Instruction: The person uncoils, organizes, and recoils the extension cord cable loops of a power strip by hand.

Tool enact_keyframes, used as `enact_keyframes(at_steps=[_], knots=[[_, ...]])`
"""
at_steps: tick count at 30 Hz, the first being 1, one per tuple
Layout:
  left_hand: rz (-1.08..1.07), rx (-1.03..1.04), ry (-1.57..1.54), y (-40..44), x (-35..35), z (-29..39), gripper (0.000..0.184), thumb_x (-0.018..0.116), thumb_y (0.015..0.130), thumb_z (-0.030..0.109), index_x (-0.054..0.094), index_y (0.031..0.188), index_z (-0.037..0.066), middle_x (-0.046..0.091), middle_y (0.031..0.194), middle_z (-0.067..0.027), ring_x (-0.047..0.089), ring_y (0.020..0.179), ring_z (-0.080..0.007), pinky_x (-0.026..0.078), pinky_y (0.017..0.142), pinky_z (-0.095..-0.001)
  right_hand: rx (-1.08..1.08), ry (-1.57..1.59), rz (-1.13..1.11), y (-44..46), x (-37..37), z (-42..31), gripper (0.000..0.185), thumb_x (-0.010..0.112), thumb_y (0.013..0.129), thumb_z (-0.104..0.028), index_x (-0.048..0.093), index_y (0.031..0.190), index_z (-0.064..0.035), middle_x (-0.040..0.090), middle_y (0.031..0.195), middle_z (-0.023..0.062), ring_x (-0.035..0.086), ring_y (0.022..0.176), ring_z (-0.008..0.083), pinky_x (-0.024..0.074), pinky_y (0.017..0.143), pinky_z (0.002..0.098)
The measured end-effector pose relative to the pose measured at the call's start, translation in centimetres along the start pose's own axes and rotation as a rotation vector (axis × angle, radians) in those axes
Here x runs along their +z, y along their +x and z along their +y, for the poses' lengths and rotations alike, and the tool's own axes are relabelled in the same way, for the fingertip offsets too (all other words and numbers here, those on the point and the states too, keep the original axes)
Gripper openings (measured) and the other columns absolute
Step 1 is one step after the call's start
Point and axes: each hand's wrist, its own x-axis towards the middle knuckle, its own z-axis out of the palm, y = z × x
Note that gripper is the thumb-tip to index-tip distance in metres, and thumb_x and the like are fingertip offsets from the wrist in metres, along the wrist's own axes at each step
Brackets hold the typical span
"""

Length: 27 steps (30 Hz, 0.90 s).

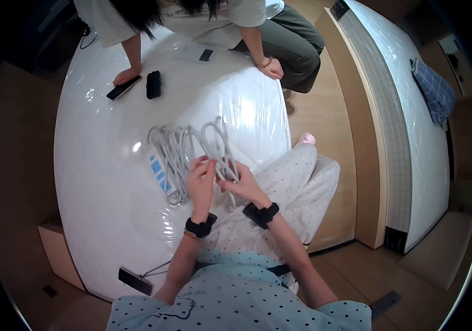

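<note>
A long grey-white cable (178, 149) lies in loose loops on a plastic-covered mattress (103, 182). It lies against a white power strip (160, 172) with blue socket faces. My right hand (237, 182) is closed round several gathered loops of the cable, which rise above the fingers. Beside it, my left hand (201, 175) has its fingers pinched together on a part of the cable. Both hands are close together just above my lap. Black bands with small devices are on both wrists. The cable's ends are hidden among the loops.
Across the mattress, another person's hand (128, 76) touches a dark phone (124, 87); their other hand (272, 68) rests at the edge. A black case (153, 84) and a small dark device (206, 55) lie nearby. Another phone (135, 280) is at lower left. A second wrapped mattress (407, 110) stands right.
</note>
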Motion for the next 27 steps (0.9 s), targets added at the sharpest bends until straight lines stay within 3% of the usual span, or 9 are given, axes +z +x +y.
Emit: enact_keyframes(at_steps=[4, 7, 10, 13, 16, 20, 23, 26, 27], knots=[[0.046, -0.026, 0.166, 1.7, -2.4, -0.8, 0.017, 0.066, 0.081, 0.01, 0.064, 0.091, -0.004, 0.058, 0.106, -0.0064, 0.056, 0.084, -0.011, 0.045, 0.066, -0.0224, -0.015, 0.111, 0.061, 0.1, -1.7, -0.3, 0.04, 0.052, 0.073, 0.003, 0.05, 0.113, 0.0049, 0.059, 0.08, 0.0087, 0.058, 0.064, 0.0148, 0.049, 0.055, 0.0272], [-0.109, -0.025, 0.283, 1.6, -2.7, -3.9, 0.018, 0.063, 0.084, 0.011, 0.061, 0.094, -0.003, 0.063, 0.099, -0.008, 0.059, 0.082, -0.01, 0.045, 0.067, -0.0224, -0.061, 0.168, -0.009, 0.2, -2.5, -2.1, 0.038, 0.045, 0.071, 0.002, 0.05, 0.108, 0.006, 0.058, 0.072, 0.0108, 0.057, 0.06, 0.0173, 0.0473, 0.054, 0.0276], [-0.596, -0.325, 0.177, 1.6, -3.2, -4.2, 0.028, 0.06, 0.086, 0.013, 0.056, 0.109, -0.003, 0.066, 0.084, -0.0073, 0.06, 0.075, -0.0096, 0.047, 0.067, -0.0224, -0.124, 0.209, -0.054, 0.0, -2.4, -3.1, 0.038, 0.045, 0.071, 0.003, 0.048, 0.108, 0.0057, 0.058, 0.074, 0.0111, 0.058, 0.06, 0.0177, 0.0472, 0.054, 0.0278], [-0.411, -0.347, 0.033, 0.4, -2.2, -1.8, 0.026, 0.057, 0.088, 0.013, 0.056, 0.108, -0.005, 0.065, 0.071, -0.0058, 0.06, 0.069, -0.0085, 0.047, 0.066, -0.0209, -0.148, 0.18, 0.012, 0.2, -2.4, -3.1, 0.037, 0.049, 0.071, 0.004, 0.047, 0.108, 0.0049, 0.058, 0.075, 0.0112, 0.059, 0.061, 0.018, 0.0478, 0.055, 0.0278], [-0.447, -0.309, -0.091, 0.2, -1.9, -0.7, 0.023, 0.056, 0.089, 0.012, 0.059, 0.105, -0.005, 0.066, 0.082, -0.0075, 0.06, 0.071, -0.0084, 0.047, 0.063, -0.021, -0.106, 0.084, 0.106, 1.0, -2.2, -2.0, 0.037, 0.06, 0.072, 0.001, 0.047, 0.107, 0.0039, 0.059, 0.075, 0.0101, 0.059, 0.063, 0.0171, 0.0483, 0.056, 0.0273], [-0.589, 0.025, 0.167, 0.1, -1.5, -0.9, 0.023, 0.056, 0.087, 0.009, 0.062, 0.108, 0.0, 0.058, 0.088, -0.0014, 0.055, 0.071, -0.0079, 0.044, 0.06, -0.0205, 0.021, -0.087, 0.244, 1.4, -1.3, 0.0, 0.043, 0.073, 0.072, -0.007, 0.049, 0.107, 0.0029, 0.06, 0.075, 0.0067, 0.06, 0.066, 0.0148, 0.0489, 0.058, 0.026], [-0.505, 0.19, 0.163, 0.1, -1.7, -1.8, 0.024, 0.058, 0.085, 0.008, 0.059, 0.108, -0.001, 0.053, 0.082, -0.0002, 0.054, 0.071, -0.009, 0.044, 0.062, -0.0202, 0.065, -0.079, 0.265, 1.7, -1.6, 0.6, 0.042, 0.074, 0.073, -0.008, 0.051, 0.107, 0.0023, 0.061, 0.076, 0.0054, 0.061, 0.067, 0.0134, 0.0486, 0.059, 0.0249], [-0.196, -0.185, 0.028, -0.2, -1.3, -1.0, 0.033, 0.056, 0.086, 0.01, 0.052, 0.117, 0.0, 0.058, 0.087, -0.0022, 0.056, 0.074, -0.0102, 0.044, 0.065, -0.0207, 0.068, 0.052, 0.279, 1.3, -1.4, 0.4, 0.04, 0.072, 0.074, -0.007, 0.052, 0.107, 0.0022, 0.062, 0.076, 0.0053, 0.06, 0.066, 0.012, 0.0478, 0.059, 0.0242], [-0.273, -0.239, 0.061, -0.2, -1.4, -2.2, 0.036, 0.055, 0.087, 0.01, 0.049, 0.121, 0.0, 0.059, 0.09, -0.003, 0.057, 0.075, -0.0101, 0.044, 0.066, -0.021, 0.063, 0.106, 0.29, 1.0, -1.2, 0.1, 0.04, 0.072, 0.074, -0.007, 0.052, 0.108, 0.0022, 0.062, 0.076, 0.0054, 0.06, 0.066, 0.0115, 0.0475, 0.058, 0.024]])
